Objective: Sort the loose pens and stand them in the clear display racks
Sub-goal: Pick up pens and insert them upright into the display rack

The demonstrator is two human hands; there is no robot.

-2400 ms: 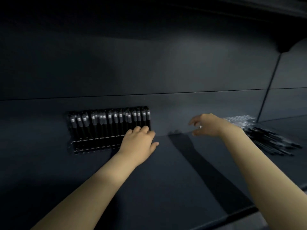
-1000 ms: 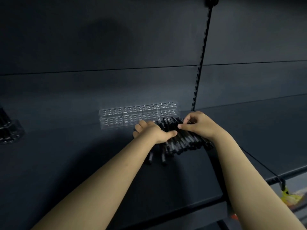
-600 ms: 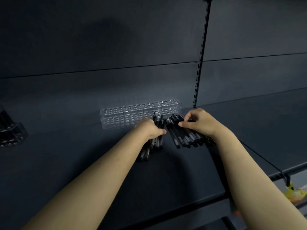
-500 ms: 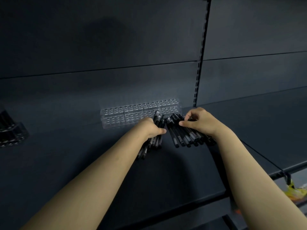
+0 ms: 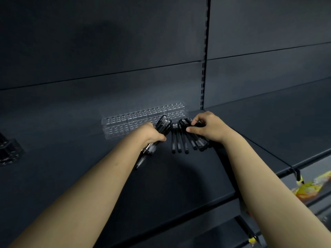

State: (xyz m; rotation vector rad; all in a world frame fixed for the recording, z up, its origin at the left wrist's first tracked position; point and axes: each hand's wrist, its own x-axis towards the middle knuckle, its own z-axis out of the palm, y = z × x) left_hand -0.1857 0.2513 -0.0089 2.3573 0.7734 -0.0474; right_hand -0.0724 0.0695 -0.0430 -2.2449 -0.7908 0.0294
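Clear plastic, the display rack (image 5: 129, 120) sits at the back of the dark shelf (image 5: 179, 185), and every slot I can make out is unfilled. A second ago both hands lay over one heap of black pens; now the heap is split. The left hand (image 5: 152, 134) is clenched round a bundle of pens (image 5: 163, 126), caps slanting up toward the rack's right end, tails sticking out below the wrist. The right hand (image 5: 209, 129) pinches, thumb against fingers, at the tops of the loose pens (image 5: 179, 140) lying on the shelf just in front of the rack, three of them fanned apart. Whether it grips one pen or several is hard to tell in this dim light. So the sorting has begun and the standing has not: the bundle looks ready for the slots. Another rack (image 5: 9, 151) at the far left edge holds dark pens
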